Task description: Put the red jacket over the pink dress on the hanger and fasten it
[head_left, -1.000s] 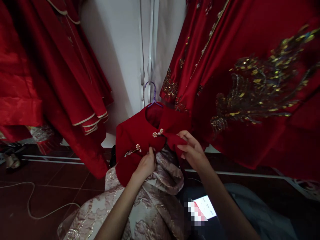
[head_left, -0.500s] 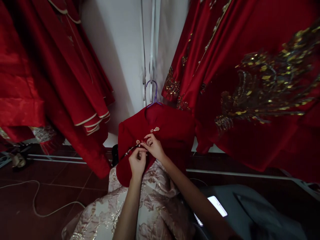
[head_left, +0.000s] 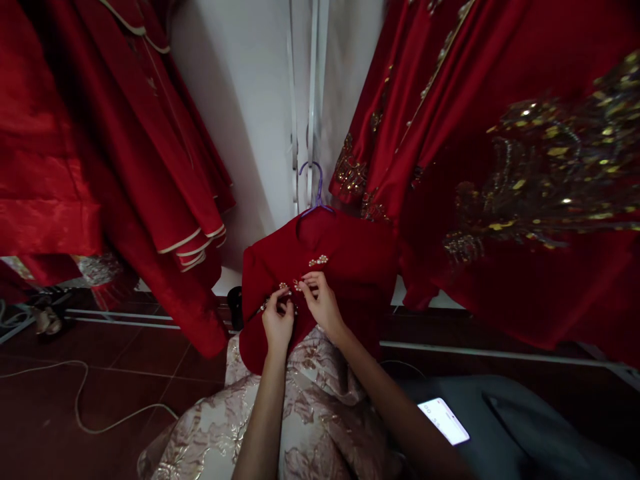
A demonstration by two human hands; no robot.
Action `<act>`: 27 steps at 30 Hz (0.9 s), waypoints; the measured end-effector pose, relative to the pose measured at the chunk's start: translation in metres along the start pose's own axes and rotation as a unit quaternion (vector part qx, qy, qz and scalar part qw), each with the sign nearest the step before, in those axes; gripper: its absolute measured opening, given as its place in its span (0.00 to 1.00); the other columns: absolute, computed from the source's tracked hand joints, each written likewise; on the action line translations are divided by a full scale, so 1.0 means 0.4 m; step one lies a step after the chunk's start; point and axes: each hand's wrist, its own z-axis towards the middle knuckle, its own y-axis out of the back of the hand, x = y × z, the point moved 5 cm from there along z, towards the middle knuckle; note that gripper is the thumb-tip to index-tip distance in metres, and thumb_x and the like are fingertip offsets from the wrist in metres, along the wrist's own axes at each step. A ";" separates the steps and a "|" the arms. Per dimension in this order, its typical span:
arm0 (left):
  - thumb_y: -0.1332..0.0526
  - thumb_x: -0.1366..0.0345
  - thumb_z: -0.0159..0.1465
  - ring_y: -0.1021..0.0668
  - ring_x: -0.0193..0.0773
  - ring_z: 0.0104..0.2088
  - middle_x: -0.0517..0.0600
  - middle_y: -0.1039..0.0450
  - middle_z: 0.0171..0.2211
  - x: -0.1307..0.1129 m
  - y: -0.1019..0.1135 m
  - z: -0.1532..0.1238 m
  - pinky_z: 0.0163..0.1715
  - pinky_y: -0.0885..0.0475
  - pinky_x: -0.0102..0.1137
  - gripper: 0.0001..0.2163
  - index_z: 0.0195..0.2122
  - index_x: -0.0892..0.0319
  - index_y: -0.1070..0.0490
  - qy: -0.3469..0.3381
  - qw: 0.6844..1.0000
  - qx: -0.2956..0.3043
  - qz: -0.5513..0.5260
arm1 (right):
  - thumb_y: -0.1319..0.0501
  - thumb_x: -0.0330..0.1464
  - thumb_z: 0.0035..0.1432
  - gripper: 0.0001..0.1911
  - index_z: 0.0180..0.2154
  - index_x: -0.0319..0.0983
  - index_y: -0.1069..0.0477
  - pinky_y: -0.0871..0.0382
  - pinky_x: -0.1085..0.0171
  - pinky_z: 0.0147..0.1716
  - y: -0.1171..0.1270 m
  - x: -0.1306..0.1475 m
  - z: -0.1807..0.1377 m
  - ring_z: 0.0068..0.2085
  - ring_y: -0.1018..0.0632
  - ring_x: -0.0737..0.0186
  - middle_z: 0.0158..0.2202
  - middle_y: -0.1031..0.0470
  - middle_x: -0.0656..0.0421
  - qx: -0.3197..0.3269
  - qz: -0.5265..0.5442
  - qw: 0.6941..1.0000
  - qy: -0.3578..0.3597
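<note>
A red jacket (head_left: pixel 360 267) hangs by its purple hanger (head_left: pixel 319 190), its front facing me. Near the neckline a pearl clasp (head_left: pixel 319 261) joins the two front edges. Lower down, my right hand (head_left: pixel 323 305) pinches the right half of another pearl clasp (head_left: pixel 297 285) between thumb and fingertips. My left hand (head_left: pixel 278 325) is curled at the left front edge, closed on the jacket beside the flower-shaped clasp half (head_left: pixel 284 287). Its fingertips partly cover the trim there. More beaded trim (head_left: pixel 263 307) shows left of it. The exact left grip is partly hidden.
Red garments (head_left: pixel 165 167) hang at left, and a red gown with gold sequins (head_left: pixel 555 173) hangs at right. Patterned pale fabric (head_left: pixel 240 427) lies below my arms. A lit phone (head_left: pixel 445 421) rests on a grey surface at lower right. A cable (head_left: pixel 83 400) runs across the floor.
My right hand has drawn a little away from my left, so the two clasp halves are apart. The left fingers have spread slightly. The whole view has shifted a bit.
</note>
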 end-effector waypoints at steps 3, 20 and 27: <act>0.42 0.66 0.55 0.30 0.27 0.23 0.53 0.26 0.41 0.003 -0.002 0.002 0.24 0.32 0.25 0.16 0.46 0.61 0.32 0.011 0.998 0.001 -0.058 | 0.51 0.33 0.62 0.07 0.41 0.39 0.40 0.30 0.61 0.40 0.007 0.032 -0.007 0.39 0.27 0.62 0.39 0.30 0.53 0.037 -0.020 0.998 0.041; 0.38 0.59 0.55 0.24 0.33 0.29 0.56 0.25 0.39 -0.002 0.009 0.010 0.29 0.28 0.27 0.17 0.44 0.62 0.29 0.017 0.992 -0.014 -0.120 | 0.50 0.34 0.61 0.09 0.42 0.40 0.36 0.30 0.61 0.38 -0.042 0.001 -0.036 0.38 0.27 0.61 0.40 0.29 0.53 -0.028 -0.020 0.999 0.005; 0.38 0.56 0.54 0.23 0.36 0.33 0.57 0.24 0.40 -0.012 0.022 0.008 0.33 0.27 0.30 0.17 0.40 0.63 0.26 0.030 0.990 -0.038 -0.130 | 0.46 0.34 0.58 0.13 0.45 0.39 0.35 0.28 0.64 0.32 -0.051 0.004 -0.046 0.35 0.27 0.62 0.38 0.32 0.53 -0.024 -0.027 0.999 0.003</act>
